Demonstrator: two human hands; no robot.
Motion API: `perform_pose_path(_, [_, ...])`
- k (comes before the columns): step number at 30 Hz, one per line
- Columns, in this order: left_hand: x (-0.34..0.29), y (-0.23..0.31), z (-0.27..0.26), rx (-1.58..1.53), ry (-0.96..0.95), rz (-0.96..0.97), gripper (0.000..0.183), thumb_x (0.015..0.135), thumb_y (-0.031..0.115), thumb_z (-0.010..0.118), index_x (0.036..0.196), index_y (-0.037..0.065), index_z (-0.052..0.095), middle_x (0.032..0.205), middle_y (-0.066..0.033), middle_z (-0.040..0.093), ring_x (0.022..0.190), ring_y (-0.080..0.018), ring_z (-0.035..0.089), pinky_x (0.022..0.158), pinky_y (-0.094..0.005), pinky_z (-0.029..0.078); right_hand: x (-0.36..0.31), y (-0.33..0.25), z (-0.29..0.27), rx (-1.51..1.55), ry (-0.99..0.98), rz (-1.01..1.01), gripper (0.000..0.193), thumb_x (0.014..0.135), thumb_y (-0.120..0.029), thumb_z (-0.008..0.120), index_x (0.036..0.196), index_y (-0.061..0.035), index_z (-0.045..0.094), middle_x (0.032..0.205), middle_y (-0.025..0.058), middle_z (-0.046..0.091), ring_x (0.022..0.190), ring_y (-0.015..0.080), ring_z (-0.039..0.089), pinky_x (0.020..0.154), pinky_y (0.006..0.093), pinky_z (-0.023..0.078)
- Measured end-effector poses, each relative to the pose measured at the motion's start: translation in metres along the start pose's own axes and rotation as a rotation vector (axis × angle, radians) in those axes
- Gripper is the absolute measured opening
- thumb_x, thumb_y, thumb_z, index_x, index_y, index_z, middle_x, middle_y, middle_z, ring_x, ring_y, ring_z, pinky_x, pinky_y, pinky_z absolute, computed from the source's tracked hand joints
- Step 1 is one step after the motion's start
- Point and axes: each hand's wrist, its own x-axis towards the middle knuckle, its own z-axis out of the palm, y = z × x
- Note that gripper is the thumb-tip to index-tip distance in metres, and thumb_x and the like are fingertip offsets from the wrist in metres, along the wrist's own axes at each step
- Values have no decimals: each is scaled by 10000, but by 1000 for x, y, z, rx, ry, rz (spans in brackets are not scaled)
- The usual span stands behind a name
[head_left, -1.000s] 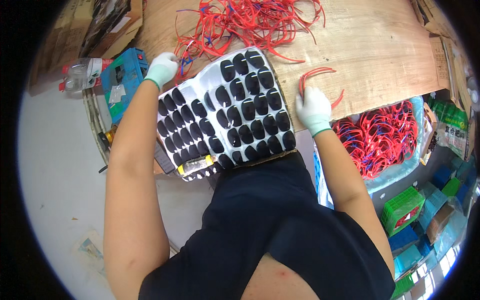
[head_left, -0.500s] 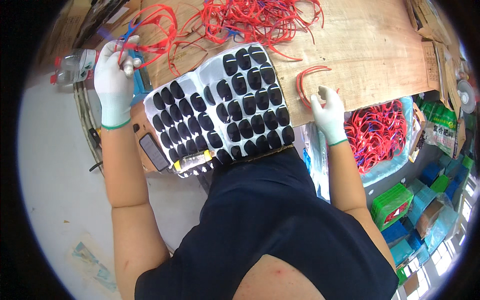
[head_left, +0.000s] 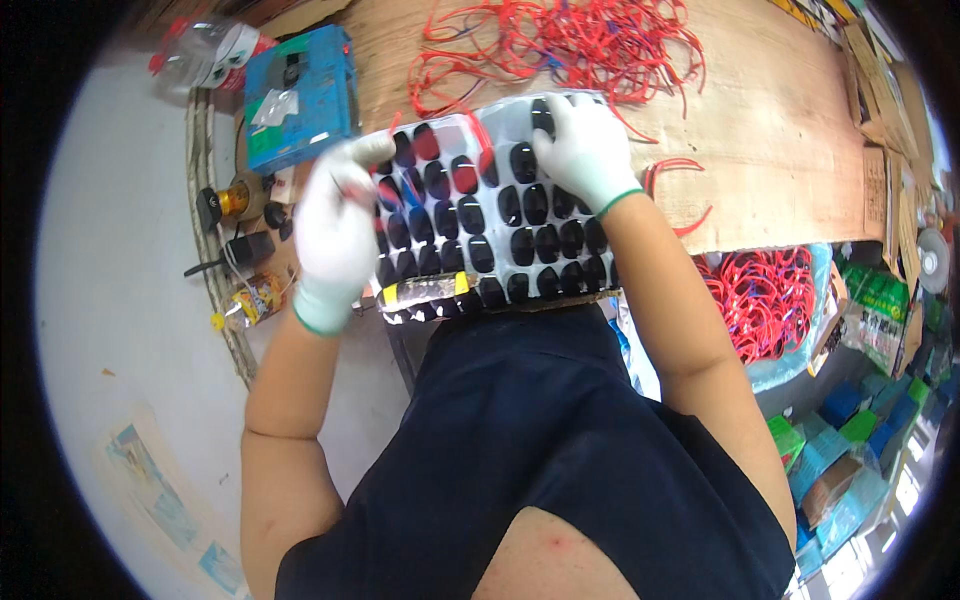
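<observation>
A white sheet (head_left: 497, 238) with rows of dark sunglass lenses (head_left: 546, 243) lies in front of me. My left hand (head_left: 335, 225), in a white glove and blurred, is closed on a red glasses frame (head_left: 482, 140) with blue parts, held over the sheet's left side. At the sheet's top edge, my gloved right hand (head_left: 588, 145) has its thumb and fingers apart around a dark lens (head_left: 543, 117), which still lies in its row; the palm hides neighbouring lenses. A yellow-ended tube (head_left: 428, 290) rests across the lower left of the sheet.
Red glasses frames (head_left: 600, 50) lie heaped at the table's far side; a loose red frame (head_left: 672, 165) is right of the sheet. A lined bin (head_left: 822, 290) holds more frames. Far left are a blue box (head_left: 345, 95), a plastic bottle (head_left: 200, 55) and a yellow-capped bottle (head_left: 255, 300).
My left hand has brought the red frame from the far left over the sheet. The right hand has left the loose frame's side and reached the lenses. The whole view has shifted.
</observation>
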Motion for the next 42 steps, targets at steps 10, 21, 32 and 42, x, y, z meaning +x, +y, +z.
perform_pose_path(10, [-102,44,40,-687,233,-354,313,986,-20,538,1295,-13,487,1360,-252,571,1112,-322,687,947,-416,578,25,-16,-7,-89,-210,172,395,821,-249,643,1124,4,620,1171,292,628,1089,449,653,953,498,534])
perform_pose_path(21, [-137,57,-27,-1004,-168,-489,545,993,54,405,1520,-26,292,1348,-216,591,1062,-241,682,985,-409,520,-87,-107,-62,579,14,66,366,891,-43,689,1242,-19,588,920,107,651,797,176,651,731,340,539])
perform_pose_path(32, [-144,43,-18,-165,-489,-172,208,1071,163,503,1198,-1,512,811,-74,686,664,-172,687,633,-310,556,-187,-202,-85,1331,-79,390,301,956,40,665,1250,37,601,1081,84,684,899,108,661,812,258,539])
perform_pose_path(42, [-120,74,-15,-350,-768,-259,178,1046,138,573,1098,-28,611,865,-95,747,747,-149,734,710,-293,589,-191,-145,-81,1913,-433,492,304,996,-242,628,1042,54,676,860,101,696,676,150,642,633,255,514])
